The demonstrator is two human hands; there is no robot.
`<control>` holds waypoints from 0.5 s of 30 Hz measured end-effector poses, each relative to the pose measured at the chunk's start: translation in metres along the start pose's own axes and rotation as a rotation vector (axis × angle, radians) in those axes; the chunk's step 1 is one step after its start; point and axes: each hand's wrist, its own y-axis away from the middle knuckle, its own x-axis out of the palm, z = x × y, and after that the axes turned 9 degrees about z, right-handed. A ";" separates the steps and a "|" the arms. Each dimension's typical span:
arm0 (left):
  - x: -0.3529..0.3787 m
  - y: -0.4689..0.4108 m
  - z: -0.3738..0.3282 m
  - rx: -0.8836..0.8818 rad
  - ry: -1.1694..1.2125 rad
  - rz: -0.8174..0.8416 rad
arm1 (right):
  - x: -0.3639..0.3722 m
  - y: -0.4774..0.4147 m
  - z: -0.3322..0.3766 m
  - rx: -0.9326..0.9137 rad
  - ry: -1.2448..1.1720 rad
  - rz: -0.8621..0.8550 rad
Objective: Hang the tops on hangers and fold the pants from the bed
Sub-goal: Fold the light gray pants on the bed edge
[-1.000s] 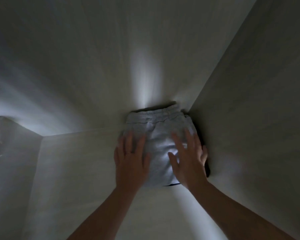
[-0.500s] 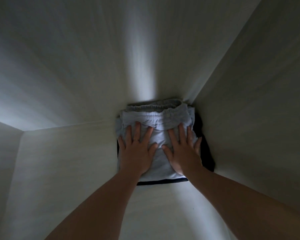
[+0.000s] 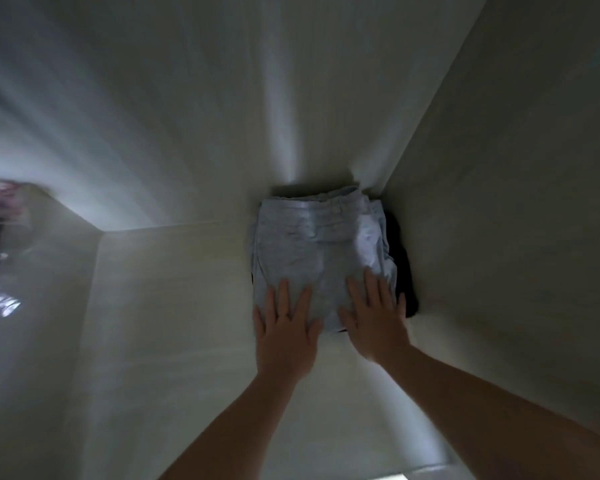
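Your left hand (image 3: 284, 327) and right hand (image 3: 374, 320) both lie flat, fingers straight, on the near end of the folded grey pants (image 3: 312, 244). The pants sit in the back right corner of the shelf (image 3: 174, 306), with their long side running away from you. Both hands are equally near. You have one grey pair and one dark folded thing (image 3: 404, 271) under it.

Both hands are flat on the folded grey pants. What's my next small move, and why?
Probably lift both hands away: the grey pants lie folded atop a dark garment on the shelf, left hand and right hand flat, gripping nothing.
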 end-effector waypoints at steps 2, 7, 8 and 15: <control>0.012 0.033 0.002 -0.002 0.002 0.042 | 0.013 0.040 0.003 0.012 -0.023 0.048; 0.025 0.102 0.005 -0.041 0.034 0.164 | 0.030 0.118 0.001 0.061 -0.022 0.160; 0.024 0.115 0.005 -0.056 0.053 0.197 | 0.030 0.129 -0.001 0.063 -0.003 0.233; 0.013 0.213 0.005 -0.101 0.140 0.138 | 0.010 0.219 0.001 -0.018 -0.037 0.232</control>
